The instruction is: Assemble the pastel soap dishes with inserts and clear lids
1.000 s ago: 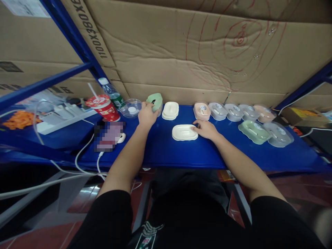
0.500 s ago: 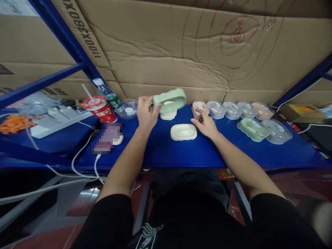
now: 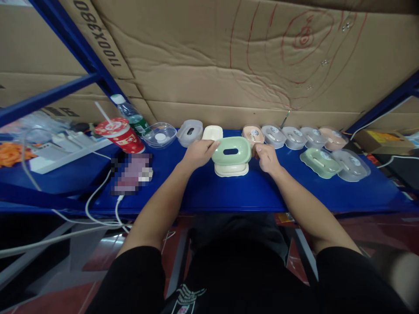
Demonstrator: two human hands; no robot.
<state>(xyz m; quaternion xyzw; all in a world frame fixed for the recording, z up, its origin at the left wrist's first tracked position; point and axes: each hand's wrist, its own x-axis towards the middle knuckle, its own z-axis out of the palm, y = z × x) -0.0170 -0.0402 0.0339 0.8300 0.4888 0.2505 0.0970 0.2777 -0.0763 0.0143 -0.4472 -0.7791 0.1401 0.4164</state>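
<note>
A blue tabletop (image 3: pixel 203 192) against a cardboard wall (image 3: pixel 183 52); the slotted green shell (image 3: pixel 231 159) sits between both hands' fingers, the left hand (image 3: pixel 198 155) pinching one end, the right hand (image 3: pixel 269 159) curled at the other, whether gripping I cannot tell; a cream base (image 3: pixel 231 170) lies below, between the fingers, a grey shell (image 3: pixel 188 136) beyond the left ones, clear-covered boxes (image 3: pixel 273 138) past the right
</note>
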